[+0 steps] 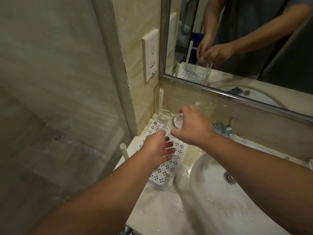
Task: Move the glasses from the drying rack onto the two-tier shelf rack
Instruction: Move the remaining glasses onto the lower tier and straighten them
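A white perforated shelf rack (176, 164) with upright white posts stands on the counter in the corner. One clear glass (163, 118) stands upright at the rack's far left corner. My right hand (191, 126) grips a second clear glass (177, 122), tilted, just right of the first one and low over the shelf. My left hand (159, 149) hovers over the middle of the shelf with fingers spread and relaxed, holding nothing. The drying rack is not in view.
A white sink basin (237, 197) lies to the right of the rack, with a chrome tap (221, 128) behind it. A mirror (254, 39) and a wall socket (150, 55) are on the walls. A glass shower partition (59, 82) closes the left side.
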Motion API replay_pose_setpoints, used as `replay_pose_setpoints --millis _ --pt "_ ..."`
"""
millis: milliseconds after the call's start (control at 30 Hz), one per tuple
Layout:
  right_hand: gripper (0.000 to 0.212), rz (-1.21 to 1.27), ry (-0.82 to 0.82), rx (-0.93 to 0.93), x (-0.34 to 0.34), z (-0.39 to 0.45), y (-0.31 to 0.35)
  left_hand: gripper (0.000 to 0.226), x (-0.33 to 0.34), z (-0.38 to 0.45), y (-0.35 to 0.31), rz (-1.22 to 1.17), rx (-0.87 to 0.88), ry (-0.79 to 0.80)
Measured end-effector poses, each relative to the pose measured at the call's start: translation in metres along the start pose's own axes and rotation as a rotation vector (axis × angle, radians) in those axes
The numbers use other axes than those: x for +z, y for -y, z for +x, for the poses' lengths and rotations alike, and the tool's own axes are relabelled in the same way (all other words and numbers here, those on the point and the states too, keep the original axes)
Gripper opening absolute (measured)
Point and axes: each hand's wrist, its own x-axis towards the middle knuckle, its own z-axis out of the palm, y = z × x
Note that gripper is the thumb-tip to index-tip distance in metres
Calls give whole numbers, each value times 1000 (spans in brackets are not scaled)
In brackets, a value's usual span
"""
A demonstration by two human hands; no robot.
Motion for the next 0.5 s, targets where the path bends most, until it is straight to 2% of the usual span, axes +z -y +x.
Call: replay_pose_setpoints --millis 133,267,367,500 --pt "59 -38 -85 -147 -30 -18 17 75 -2 -15 -3 -101 -146 191" --pt "57 -117 -117 -288 -45 -39 31 102 1 -32 -10 -278 -165 317" --pt "56 -122 -156 -367 -47 -53 36 105 0 -43 -17 -343 -187 363" --pt "51 7 -218 -420 -46 -66 37 93 -3 -55 -20 -397 -174 398"
